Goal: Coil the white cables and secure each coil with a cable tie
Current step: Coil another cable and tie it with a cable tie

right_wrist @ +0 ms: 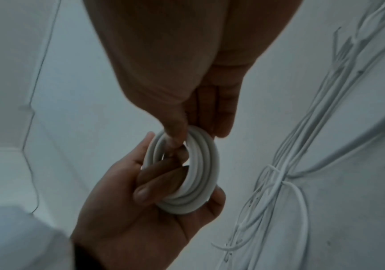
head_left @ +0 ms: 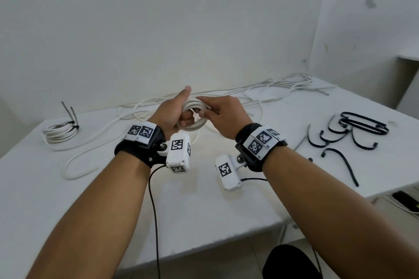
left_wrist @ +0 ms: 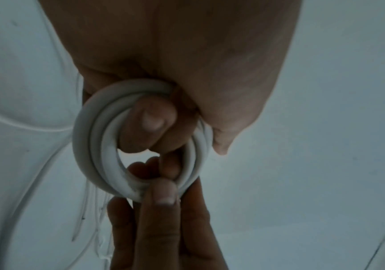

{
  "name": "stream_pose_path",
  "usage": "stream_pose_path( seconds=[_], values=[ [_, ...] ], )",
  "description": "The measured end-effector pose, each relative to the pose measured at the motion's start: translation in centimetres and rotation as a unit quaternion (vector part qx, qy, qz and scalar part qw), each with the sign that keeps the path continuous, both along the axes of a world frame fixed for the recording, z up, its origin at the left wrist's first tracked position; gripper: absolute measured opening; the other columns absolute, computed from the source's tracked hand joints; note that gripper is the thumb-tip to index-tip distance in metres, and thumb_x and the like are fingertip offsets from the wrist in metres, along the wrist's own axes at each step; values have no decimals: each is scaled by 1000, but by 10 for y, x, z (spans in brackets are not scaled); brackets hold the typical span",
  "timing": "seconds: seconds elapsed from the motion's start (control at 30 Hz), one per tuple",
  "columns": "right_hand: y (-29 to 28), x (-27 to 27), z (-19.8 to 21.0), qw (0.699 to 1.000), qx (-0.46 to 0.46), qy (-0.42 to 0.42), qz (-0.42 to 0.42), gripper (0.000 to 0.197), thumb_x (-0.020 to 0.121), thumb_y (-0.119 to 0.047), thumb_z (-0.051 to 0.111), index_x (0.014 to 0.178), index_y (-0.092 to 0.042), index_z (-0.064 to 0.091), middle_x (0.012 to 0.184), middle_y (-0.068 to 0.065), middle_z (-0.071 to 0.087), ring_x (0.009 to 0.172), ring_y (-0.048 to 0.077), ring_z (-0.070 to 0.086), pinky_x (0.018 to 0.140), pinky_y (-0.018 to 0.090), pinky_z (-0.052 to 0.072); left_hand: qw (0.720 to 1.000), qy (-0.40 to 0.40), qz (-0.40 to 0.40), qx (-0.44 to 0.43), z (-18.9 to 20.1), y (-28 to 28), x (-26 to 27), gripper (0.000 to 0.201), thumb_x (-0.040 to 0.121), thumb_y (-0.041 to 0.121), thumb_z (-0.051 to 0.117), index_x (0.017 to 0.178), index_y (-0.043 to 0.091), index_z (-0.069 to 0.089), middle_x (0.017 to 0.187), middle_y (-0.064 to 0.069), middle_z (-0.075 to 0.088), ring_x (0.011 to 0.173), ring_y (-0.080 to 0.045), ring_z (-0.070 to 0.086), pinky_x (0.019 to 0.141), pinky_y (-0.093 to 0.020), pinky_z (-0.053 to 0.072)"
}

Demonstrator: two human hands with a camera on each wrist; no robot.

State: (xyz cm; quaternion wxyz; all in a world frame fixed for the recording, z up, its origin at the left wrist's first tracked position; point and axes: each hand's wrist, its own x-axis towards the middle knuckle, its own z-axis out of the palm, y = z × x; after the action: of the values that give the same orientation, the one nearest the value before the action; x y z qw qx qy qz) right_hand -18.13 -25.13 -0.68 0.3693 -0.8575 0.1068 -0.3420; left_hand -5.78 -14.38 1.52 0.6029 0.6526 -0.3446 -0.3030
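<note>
A small coil of white cable hangs above the middle of the table. My left hand grips its near side, fingers curled through the ring and thumb raised. My right hand pinches the far side of the coil between thumb and fingers. The cable's loose tail trails off to the left over the table. Black cable ties lie at the right. No tie is on the held coil.
A finished white coil bound with a black tie lies at the far left. Loose white cables run along the back edge by the wall. The table's right edge drops off near a box.
</note>
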Motion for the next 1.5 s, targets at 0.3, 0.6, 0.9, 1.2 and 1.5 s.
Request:
stream_pose_path(
  seconds=[0.3,0.6,0.9,1.2,1.5],
  values=[
    [-19,-49,10,994,-6,21,-104,23,92,-13,59,109,-19,74,79,0,69,69,10,56,67,22,44,999,-7,25,-34,1,-53,-44,40,93,39,60,56,24,57,50,6,36,44,-11,30,48,-24,25],
    [-67,-117,26,920,4,326,-217,47,88,-59,59,81,-13,67,67,-1,74,65,13,72,71,30,57,991,33,125,-32,-19,-74,-68,32,85,19,63,58,18,47,42,4,33,39,-13,30,49,-27,28],
    [-81,-127,-14,846,-43,463,-261,31,70,-32,83,68,-15,57,77,6,72,72,23,71,66,34,60,989,73,126,-29,-34,-74,-84,37,82,17,65,56,18,39,41,3,30,40,-15,27,47,-25,22],
    [-59,-107,5,872,-65,408,-264,27,81,-22,75,95,-6,58,105,10,66,85,25,59,65,30,47,987,49,151,-18,-31,-42,-52,35,83,19,64,58,19,39,52,-1,31,44,-14,27,43,-22,22],
    [-23,-22,18,953,40,282,-101,17,81,-21,78,96,-14,76,72,-1,72,72,10,68,55,17,43,976,66,204,-31,-35,24,6,37,84,17,62,54,19,40,44,3,30,42,-13,24,46,-26,20]
  ],
)
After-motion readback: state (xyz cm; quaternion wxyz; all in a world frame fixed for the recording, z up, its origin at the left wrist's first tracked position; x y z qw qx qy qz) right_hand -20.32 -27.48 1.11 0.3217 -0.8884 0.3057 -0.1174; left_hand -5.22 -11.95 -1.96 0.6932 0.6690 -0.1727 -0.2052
